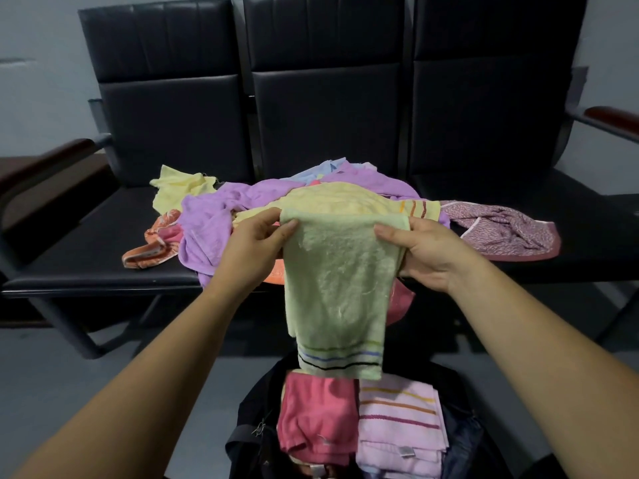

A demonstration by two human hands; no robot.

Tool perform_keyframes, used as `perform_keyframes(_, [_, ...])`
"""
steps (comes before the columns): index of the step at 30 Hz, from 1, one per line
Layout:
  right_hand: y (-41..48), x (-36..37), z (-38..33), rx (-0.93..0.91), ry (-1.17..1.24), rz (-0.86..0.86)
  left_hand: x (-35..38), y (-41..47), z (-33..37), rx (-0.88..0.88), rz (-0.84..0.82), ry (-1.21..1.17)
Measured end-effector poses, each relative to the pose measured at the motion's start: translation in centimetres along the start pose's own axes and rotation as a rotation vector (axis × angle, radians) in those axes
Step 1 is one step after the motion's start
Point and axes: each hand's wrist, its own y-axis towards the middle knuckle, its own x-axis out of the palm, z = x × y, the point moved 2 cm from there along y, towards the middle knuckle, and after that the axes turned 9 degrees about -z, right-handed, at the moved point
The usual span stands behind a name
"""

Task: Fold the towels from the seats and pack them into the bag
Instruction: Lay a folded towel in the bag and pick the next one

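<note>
At frame centre, left hand [257, 242] and right hand [427, 248] pinch the top corners of a hanging green towel [337, 299], fingers curled on it, above the open black bag [252, 423] at bottom centre.

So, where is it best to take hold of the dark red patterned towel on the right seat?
Probably the patterned towel by its plain rounded border at the right end, from above and in front. That end lies spread and free on the seat; the left end meets the pile.
</note>
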Motion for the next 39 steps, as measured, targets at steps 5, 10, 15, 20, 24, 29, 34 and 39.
perform_keyframes(5, [-0.2, 0.7, -0.8, -0.124, 0.197, 0.013, 0.3, 0.3, 0.5, -0.101, 0.067, -0.312])
perform_keyframes(10, [-0.5, 1.2, -2.4, -0.202, 0.327, -0.076, 0.5, 0.4, 1.8, 0.038, -0.024, -0.453])
perform_keyframes(15, [-1.1, 0.6, -2.9, -0.288, 0.071, 0.13, 0.3, 0.4, 1.8, 0.068, 0.11, -0.266])
perform_keyframes(20, [-1.1, 0.5, -2.6, -0.33, -0.055, 0.303, 0.5, 0.3, 1.7, 0.081, 0.189, -0.221])
perform_keyframes(24, [-1.7, 1.0, -3.1, -0.429, -0.097, 0.364, 0.3, 0.2, 2.3, 0.108, 0.257, -0.169])
perform_keyframes(29, [-2.8, 2.1, -4.2, -0.591, -0.206, 0.266, 0.9, 0.0, 3.2, 0.193, 0.104, -0.218])
perform_keyframes(34, [-2.7, 3.9, -3.0, -0.424, -0.481, -0.162, 2.3, -0.2, 3.4, 0.224, -0.077, -0.129])
perform_keyframes(39, [-2.0, 4.7, -2.4, -0.494, -0.308, -0.08, 2.3, -0.3, 3.4, 0.159, -0.077, -0.267])
